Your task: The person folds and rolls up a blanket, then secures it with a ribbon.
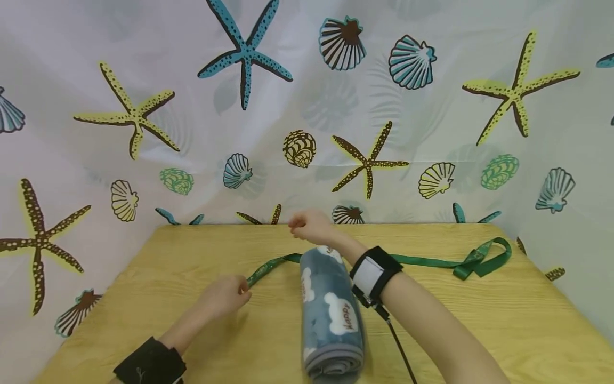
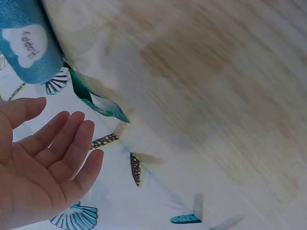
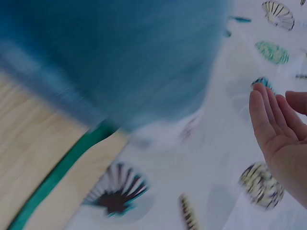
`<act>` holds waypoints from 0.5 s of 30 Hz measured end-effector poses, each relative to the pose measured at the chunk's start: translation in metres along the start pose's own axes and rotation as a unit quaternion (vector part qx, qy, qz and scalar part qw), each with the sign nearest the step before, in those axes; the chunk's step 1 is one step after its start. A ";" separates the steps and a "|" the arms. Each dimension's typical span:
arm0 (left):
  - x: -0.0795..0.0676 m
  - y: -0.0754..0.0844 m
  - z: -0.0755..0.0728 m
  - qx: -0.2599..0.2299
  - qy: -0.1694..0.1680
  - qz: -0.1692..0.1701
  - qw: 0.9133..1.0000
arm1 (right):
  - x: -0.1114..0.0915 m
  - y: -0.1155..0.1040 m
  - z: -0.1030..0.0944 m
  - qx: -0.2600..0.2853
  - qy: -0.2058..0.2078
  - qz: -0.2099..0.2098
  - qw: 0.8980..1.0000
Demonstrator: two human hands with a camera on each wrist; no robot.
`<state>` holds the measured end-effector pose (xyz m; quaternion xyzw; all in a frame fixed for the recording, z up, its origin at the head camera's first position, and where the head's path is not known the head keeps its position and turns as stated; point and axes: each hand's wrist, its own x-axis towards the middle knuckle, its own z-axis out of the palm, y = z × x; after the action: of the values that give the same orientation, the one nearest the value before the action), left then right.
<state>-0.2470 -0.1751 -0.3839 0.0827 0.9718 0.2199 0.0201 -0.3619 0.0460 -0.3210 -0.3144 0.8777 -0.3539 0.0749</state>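
Observation:
A rolled blue blanket [image 1: 331,314] with white cloud patches lies lengthwise on the table, its spiral end toward me. A green ribbon [image 1: 271,266] passes beneath the roll near its far end and sticks out on both sides. My left hand [image 1: 225,296] hovers left of the roll, overlapping the ribbon's left end in the head view. In the left wrist view that hand [image 2: 53,163] has loosely bent fingers and an empty palm, apart from the ribbon [image 2: 98,103]. Over the roll's far end is my right hand [image 1: 312,226]; the right wrist view shows its fingers [image 3: 268,115] extended, holding nothing.
The ribbon's right part ends in a loose loop [image 1: 494,261] on the wooden table [image 1: 479,320]. A white curtain [image 1: 288,96] printed with starfish and shells hangs behind and beside the table. Black bands with a cable [image 1: 398,341] at the right are on my wrists.

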 end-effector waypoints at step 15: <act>0.070 -0.003 0.025 0.097 -0.033 0.035 0.994 | -0.112 0.037 0.014 -0.093 -0.022 0.109 0.989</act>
<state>-0.3149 -0.1552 -0.4082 0.1249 0.9840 0.1219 0.0360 -0.2868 0.1262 -0.3660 -0.2299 0.9340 -0.2535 0.1029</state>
